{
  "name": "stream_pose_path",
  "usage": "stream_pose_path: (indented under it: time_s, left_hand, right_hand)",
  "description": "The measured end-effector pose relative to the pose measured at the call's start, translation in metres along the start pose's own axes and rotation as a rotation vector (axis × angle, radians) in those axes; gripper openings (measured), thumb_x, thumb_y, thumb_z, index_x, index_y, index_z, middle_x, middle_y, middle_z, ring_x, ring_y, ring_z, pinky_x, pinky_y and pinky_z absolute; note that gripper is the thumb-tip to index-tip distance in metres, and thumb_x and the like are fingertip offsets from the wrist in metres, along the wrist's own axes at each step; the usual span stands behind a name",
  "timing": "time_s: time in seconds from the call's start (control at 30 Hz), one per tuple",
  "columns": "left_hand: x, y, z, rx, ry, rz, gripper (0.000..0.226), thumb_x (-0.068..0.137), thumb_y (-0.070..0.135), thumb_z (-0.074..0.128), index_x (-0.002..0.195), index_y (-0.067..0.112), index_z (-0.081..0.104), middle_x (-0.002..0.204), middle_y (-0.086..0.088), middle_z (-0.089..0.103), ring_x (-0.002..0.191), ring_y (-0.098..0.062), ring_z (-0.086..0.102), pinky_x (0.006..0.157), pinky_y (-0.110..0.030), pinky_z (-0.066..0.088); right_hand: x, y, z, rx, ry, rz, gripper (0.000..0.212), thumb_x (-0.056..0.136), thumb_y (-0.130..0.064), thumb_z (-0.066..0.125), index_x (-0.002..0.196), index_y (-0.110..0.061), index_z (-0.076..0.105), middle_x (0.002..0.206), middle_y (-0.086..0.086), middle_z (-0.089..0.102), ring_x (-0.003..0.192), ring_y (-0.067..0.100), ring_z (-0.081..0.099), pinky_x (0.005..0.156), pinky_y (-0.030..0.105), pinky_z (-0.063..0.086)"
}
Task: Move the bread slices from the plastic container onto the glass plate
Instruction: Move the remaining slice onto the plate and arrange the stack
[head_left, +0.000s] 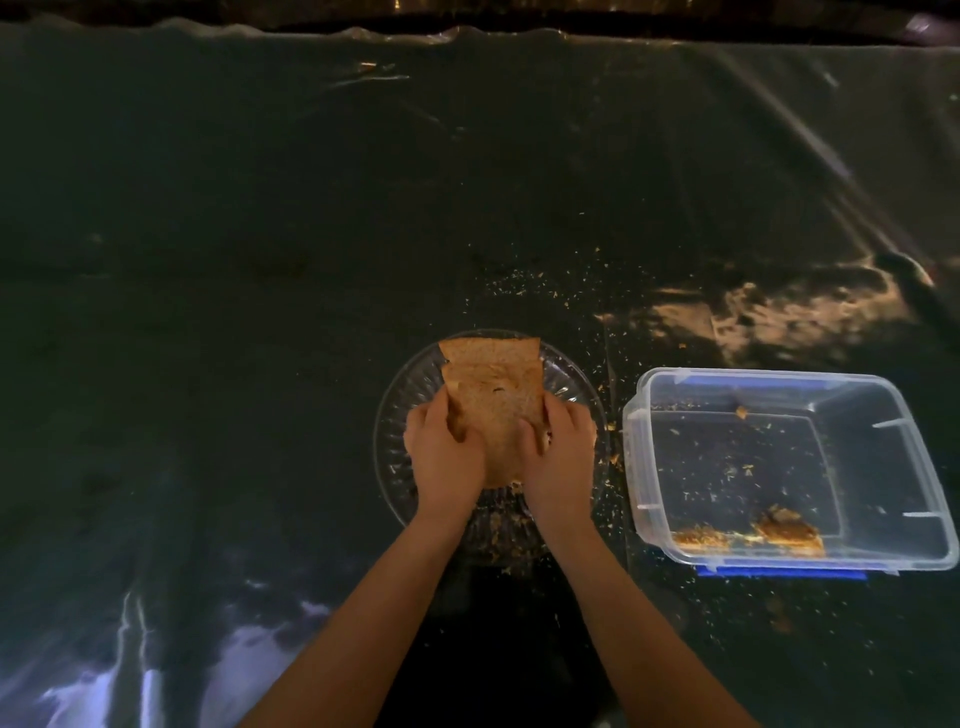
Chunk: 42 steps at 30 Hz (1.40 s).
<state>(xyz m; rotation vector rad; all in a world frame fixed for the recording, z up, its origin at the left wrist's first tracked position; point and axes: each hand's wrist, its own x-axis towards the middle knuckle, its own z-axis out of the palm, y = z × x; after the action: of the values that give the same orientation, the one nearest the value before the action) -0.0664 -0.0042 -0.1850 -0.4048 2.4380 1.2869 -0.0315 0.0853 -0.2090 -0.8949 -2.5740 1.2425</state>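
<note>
Head cam is looking down at a dark bench (208, 260) covered in shiny plastic film. Both hands are gripping the same stack of bread slices (493, 395) from either side: the left hand (444, 449) is curling its grip around the left edge, the right hand (558, 454) is clamping the right edge, thumb lying on top. That stack is sitting over the glass plate (410, 384). Plastic container (789, 467) is resting just to the right, holding only crumbs and a couple of broken scraps (787, 527).
</note>
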Motion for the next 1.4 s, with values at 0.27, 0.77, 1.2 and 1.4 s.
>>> stream_pose_path:
  time_s: [0.27,0.77,1.2,1.4]
  left_hand:
    - [-0.005,-0.005,-0.002,0.032,-0.028,-0.021,0.057,0.090,0.010,0.050,0.146,0.013,0.036,0.140,-0.008,0.036,0.130,-0.025,0.040,0.111,-0.040,0.037]
    - [-0.029,-0.028,-0.005,0.037,-0.032,0.015,0.058,0.093,0.011,0.049,0.148,0.021,0.033,0.134,-0.007,0.037,0.124,-0.023,0.042,0.107,-0.034,0.039]
    - [-0.022,-0.036,-0.014,0.159,-0.174,0.027,0.064,0.093,0.025,0.051,0.151,0.027,0.024,0.136,-0.009,0.037,0.127,-0.026,0.040,0.109,-0.042,0.038]
    - [-0.024,-0.026,-0.017,-0.084,-0.228,0.027,0.063,0.095,0.024,0.049,0.151,0.028,0.020,0.151,0.003,0.037,0.138,-0.017,0.039,0.108,-0.032,0.033]
  right_hand:
    - [-0.009,0.005,-0.003,0.016,-0.016,0.031,0.046,0.091,-0.018,0.054,0.135,-0.009,0.045,0.123,0.010,0.047,0.109,0.017,0.044,0.093,0.024,0.038]
    - [-0.037,0.019,-0.005,0.151,0.031,0.122,0.035,0.090,-0.015,0.055,0.124,-0.008,0.055,0.110,0.006,0.051,0.094,0.015,0.052,0.073,0.009,0.038]
    - [-0.036,0.018,-0.014,0.090,-0.076,0.162,0.046,0.090,-0.016,0.054,0.135,-0.014,0.044,0.127,0.010,0.044,0.114,0.021,0.045,0.103,0.036,0.042]
    - [-0.032,0.013,-0.013,0.089,-0.174,0.131,0.055,0.090,-0.025,0.054,0.139,-0.013,0.034,0.140,0.008,0.036,0.129,0.024,0.033,0.107,0.042,0.038]
